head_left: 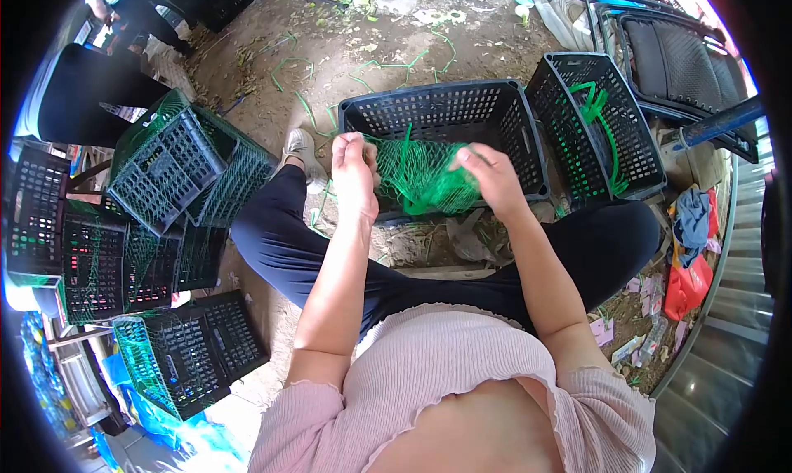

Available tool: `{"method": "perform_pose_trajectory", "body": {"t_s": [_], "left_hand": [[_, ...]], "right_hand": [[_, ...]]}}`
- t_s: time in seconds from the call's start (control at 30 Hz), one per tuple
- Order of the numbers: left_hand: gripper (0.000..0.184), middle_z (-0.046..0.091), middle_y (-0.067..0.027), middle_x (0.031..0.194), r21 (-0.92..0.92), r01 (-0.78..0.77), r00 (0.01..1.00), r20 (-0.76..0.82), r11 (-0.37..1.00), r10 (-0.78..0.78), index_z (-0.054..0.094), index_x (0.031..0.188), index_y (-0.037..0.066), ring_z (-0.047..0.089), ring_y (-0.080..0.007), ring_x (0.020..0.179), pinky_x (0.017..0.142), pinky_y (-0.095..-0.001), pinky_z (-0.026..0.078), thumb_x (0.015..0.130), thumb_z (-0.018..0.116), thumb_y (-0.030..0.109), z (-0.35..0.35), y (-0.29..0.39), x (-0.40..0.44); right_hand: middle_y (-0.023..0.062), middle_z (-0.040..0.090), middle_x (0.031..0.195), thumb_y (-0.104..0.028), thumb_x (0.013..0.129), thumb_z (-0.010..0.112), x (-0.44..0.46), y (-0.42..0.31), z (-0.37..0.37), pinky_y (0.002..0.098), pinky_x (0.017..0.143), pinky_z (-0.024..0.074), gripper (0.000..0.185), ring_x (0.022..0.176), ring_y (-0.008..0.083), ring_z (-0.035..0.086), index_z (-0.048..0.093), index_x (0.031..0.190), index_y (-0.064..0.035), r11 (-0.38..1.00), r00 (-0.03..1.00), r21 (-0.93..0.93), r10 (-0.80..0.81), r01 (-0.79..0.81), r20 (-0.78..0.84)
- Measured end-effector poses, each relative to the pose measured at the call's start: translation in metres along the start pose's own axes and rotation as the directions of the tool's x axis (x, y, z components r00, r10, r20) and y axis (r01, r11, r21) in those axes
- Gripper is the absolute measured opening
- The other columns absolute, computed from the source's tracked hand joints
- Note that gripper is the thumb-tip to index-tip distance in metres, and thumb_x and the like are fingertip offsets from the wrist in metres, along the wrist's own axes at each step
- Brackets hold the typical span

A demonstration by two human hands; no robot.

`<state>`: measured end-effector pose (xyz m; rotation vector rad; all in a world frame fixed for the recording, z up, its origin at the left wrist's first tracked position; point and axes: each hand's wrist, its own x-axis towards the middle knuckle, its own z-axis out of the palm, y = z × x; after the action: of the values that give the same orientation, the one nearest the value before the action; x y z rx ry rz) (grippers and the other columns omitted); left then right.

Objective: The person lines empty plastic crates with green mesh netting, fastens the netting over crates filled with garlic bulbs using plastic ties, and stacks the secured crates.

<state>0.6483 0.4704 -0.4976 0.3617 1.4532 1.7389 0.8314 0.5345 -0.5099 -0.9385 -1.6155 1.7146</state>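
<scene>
Green netting is stretched between my two hands, over the near side of a black plastic crate. My left hand is closed on the left edge of the netting, near the crate's left rim. On the other side, my right hand pinches the netting's right part, with its thumb and fingers together. A bunched, denser green portion hangs low between the hands. The crate stands in front of my knees, and the netting hides part of its inside.
A second black crate with green strapping stands at the right. Net-covered crates are stacked at the left, another crate below them. Green strips litter the dirt floor. A folded chair and red bag lie right. A person stands upper left.
</scene>
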Motion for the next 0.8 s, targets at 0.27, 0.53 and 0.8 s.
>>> {"method": "perform_pose_trajectory", "body": {"t_s": [0.27,0.53,0.8], "left_hand": [[0.029,0.031,0.0080,0.062,0.385,0.179,0.687,0.610,0.905,-0.395,0.047,0.094,0.009,0.023,-0.0009,0.046,0.037,-0.0155,0.015,0.079,0.052,0.034,-0.062,0.017,-0.005],[0.021,0.042,0.0058,0.061,0.801,-0.075,0.883,0.330,0.594,-0.334,0.058,0.088,0.001,0.037,-0.0035,0.057,0.055,-0.0183,0.031,0.079,0.059,0.021,-0.103,0.042,0.020],[0.027,0.053,0.0003,0.066,0.888,-0.096,0.927,0.245,0.451,-0.285,0.060,0.075,0.003,0.046,-0.0091,0.063,0.059,-0.0246,0.037,0.075,0.061,0.030,-0.127,0.061,0.031]], "right_hand": [[0.0019,0.056,0.074,-0.019,0.081,0.053,0.017,0.018,-0.078,0.0222,0.053,0.0425,0.015,0.063,0.0087,0.052,0.056,0.079,-0.0048,0.876,0.845,0.433,0.058,0.212,-0.532],[-0.0018,0.048,0.060,-0.022,0.084,0.050,0.019,0.004,-0.144,0.0226,0.045,0.0417,0.017,0.049,0.0086,0.047,0.052,0.073,-0.0084,0.761,0.755,0.555,0.133,0.338,-0.642],[-0.0027,0.045,0.057,-0.022,0.085,0.050,0.016,0.011,-0.224,0.0211,0.040,0.0321,0.017,0.045,0.0073,0.041,0.052,0.073,-0.0105,0.710,0.819,0.564,-0.031,0.421,-0.573]]}}
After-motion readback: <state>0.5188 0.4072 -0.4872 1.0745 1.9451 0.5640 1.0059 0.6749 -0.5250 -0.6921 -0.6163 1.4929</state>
